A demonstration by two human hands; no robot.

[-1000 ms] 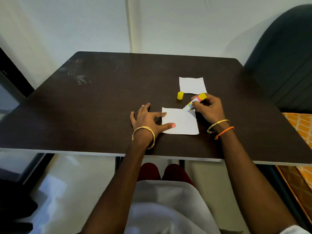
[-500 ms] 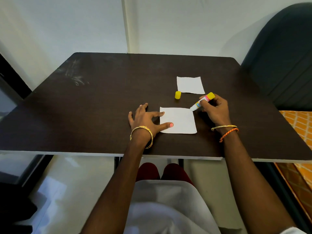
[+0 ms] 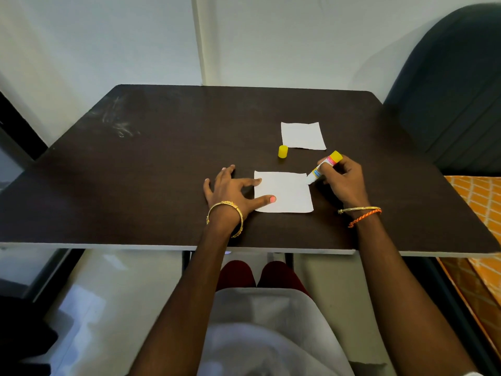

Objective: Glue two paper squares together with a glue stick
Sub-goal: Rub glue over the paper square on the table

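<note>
A white paper square lies on the dark table close to the front edge. My left hand rests flat beside it, thumb and forefinger pinning its left edge. My right hand grips an uncapped glue stick with a yellow end, tilted so its tip touches the paper's upper right corner. A second white paper square lies further back. The yellow cap stands between the two papers.
A dark chair back stands at the table's right. An orange patterned cloth lies beyond the right edge. The wall is right behind the table. My knees show under the front edge.
The glue stick's tip slid right along the near paper's top edge, off its corner, then came back onto the upper right corner. My left hand stayed on the paper.
</note>
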